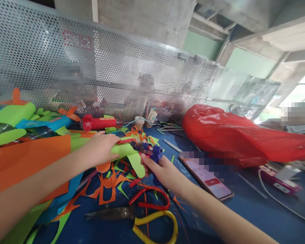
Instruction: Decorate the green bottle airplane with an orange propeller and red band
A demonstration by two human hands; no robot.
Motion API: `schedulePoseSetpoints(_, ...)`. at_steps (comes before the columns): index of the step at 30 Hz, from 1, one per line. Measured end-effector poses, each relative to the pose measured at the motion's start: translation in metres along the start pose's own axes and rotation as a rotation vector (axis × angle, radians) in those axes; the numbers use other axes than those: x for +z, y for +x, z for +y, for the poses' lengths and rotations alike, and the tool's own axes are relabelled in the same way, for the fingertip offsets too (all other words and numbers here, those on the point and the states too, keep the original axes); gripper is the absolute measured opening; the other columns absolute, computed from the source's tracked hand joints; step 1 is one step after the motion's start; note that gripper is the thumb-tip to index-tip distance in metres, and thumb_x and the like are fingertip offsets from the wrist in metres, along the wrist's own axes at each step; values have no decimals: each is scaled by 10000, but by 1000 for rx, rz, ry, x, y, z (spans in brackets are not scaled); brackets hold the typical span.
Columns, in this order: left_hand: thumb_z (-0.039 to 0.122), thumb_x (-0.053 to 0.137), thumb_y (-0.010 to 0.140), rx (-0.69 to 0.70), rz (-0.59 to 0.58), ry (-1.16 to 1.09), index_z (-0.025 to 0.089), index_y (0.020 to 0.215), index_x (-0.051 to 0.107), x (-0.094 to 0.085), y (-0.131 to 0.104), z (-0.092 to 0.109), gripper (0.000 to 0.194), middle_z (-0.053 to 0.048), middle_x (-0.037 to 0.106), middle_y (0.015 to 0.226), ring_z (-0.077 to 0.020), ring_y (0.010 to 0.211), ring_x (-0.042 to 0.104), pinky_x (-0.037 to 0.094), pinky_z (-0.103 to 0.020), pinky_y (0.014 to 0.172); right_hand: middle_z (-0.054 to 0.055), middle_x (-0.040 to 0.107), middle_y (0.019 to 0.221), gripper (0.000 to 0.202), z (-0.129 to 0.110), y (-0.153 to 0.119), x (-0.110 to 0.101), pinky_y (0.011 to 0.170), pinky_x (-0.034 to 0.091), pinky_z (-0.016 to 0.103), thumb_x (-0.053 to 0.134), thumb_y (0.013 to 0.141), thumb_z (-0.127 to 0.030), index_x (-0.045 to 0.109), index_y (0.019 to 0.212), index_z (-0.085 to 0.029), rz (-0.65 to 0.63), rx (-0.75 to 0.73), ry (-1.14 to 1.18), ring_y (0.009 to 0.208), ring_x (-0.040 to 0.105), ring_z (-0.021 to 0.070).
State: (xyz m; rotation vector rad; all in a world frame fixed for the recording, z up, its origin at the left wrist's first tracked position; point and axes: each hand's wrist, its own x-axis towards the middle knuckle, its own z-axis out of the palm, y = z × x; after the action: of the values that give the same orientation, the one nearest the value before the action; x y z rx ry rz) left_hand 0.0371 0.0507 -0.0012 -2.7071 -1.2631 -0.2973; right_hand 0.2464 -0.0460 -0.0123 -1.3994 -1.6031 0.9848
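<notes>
My right hand (165,173) is wrapped round the handle of a blue glue gun (154,151), its dark nozzle pointing left. The nozzle is at a light-green paper model (123,150); whether it touches cannot be made out. A rounded green flap (137,165) sticks out from the model toward me. My left hand (100,149) lies over the model's left end and grips it, with the fingertips partly hidden. Below both hands, a pair of scissors (117,214) with one red and one yellow handle lies on the blue table (76,230).
Orange and green paper scraps (108,188) litter the table. At left are orange sheets (27,166) and paper-covered bottle models (100,123). A phone (208,178), red plastic bag (234,132) and power strip (279,183) lie right. Behind stands a perforated metal screen (127,67), people beyond.
</notes>
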Motion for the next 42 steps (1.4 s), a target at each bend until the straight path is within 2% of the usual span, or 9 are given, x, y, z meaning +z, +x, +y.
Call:
schedulePoseSetpoints(4,393,665,763,28,25,11,226,1205,605,2,-3,4,476,-93,716,1147,-310,1032,657,327,-515,1042,-19,511,617,480,6,3,7,597,412,250,467,873,-613,517,666,-183,-95,-50,49,583,477,111)
schedulePoseSetpoints(8,407,679,761,33,49,60,263,1208,604,2,-5,9,476,-54,748,1061,-294,971,681,337,-492,1029,-16,509,600,486,5,2,9,595,401,246,453,898,-582,518,633,-180,-116,-42,16,576,459,108)
schedulePoseSetpoints(14,415,643,788,42,31,87,224,1095,644,0,-6,16,362,-54,764,893,-273,907,694,337,-478,1033,-10,518,593,479,2,2,10,607,401,248,445,911,-552,512,617,-180,-115,-25,5,579,471,112)
schedulePoseSetpoints(17,381,672,776,35,18,80,212,1050,651,-1,-7,20,323,-73,759,933,-288,937,686,322,-492,1044,-5,526,586,481,0,2,10,589,391,242,440,913,-542,514,613,-173,-102,13,-13,570,473,109)
schedulePoseSetpoints(21,352,717,750,19,-20,113,199,1073,641,-3,-7,24,365,-89,751,978,-296,966,675,331,-479,1041,-21,499,559,474,-2,0,9,540,361,232,447,900,-558,480,614,-181,-63,34,-61,541,437,101)
schedulePoseSetpoints(27,372,689,784,45,1,158,192,1063,637,-3,-8,27,336,-71,754,888,-282,891,688,348,-493,1027,-33,460,522,480,-3,-1,3,494,332,229,460,883,-562,446,584,-187,3,117,-164,498,388,90)
schedulePoseSetpoints(35,313,715,757,54,42,188,170,1076,592,-2,-11,30,370,-72,738,851,-282,859,684,395,-480,972,-51,415,549,395,-1,-4,13,495,317,227,457,887,-508,425,637,-205,-39,1,-110,516,354,94)
schedulePoseSetpoints(42,327,702,774,54,76,181,183,1117,564,0,-11,29,397,-47,732,812,-273,833,688,399,-465,959,-57,392,514,392,-5,-6,9,454,284,230,465,883,-493,400,620,-209,-2,33,-160,479,334,88)
